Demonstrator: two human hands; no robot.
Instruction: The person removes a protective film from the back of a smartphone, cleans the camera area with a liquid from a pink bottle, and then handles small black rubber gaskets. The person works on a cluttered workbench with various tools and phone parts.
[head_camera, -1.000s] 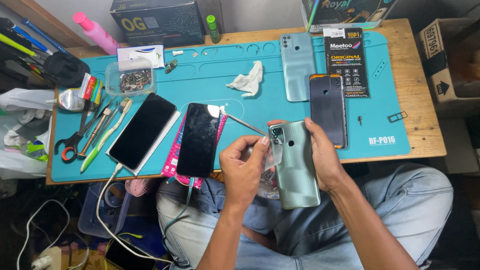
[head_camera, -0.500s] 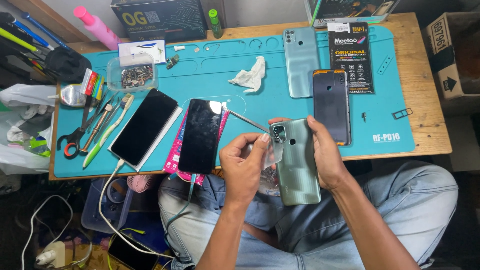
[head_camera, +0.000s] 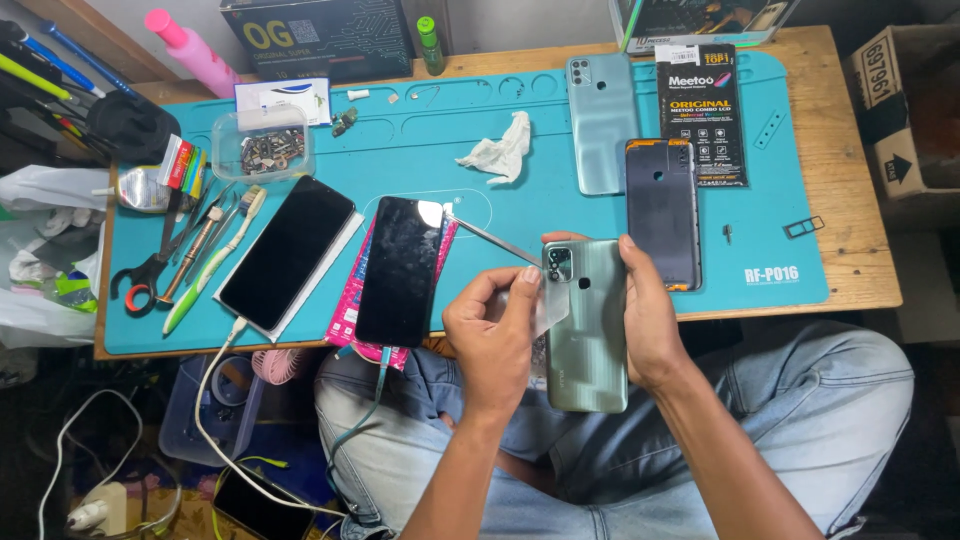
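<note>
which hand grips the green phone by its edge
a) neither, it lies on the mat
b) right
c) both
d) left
b: the right hand wraps the green phone along its right edge, above the lap, while the left hand pinches a clear film beside the camera corner.

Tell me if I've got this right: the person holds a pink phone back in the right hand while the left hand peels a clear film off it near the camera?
Not quite. The phone back in the right hand is green, not pink, as the head view shows. The rest stands: the left hand pinches a clear film beside the camera.
</note>
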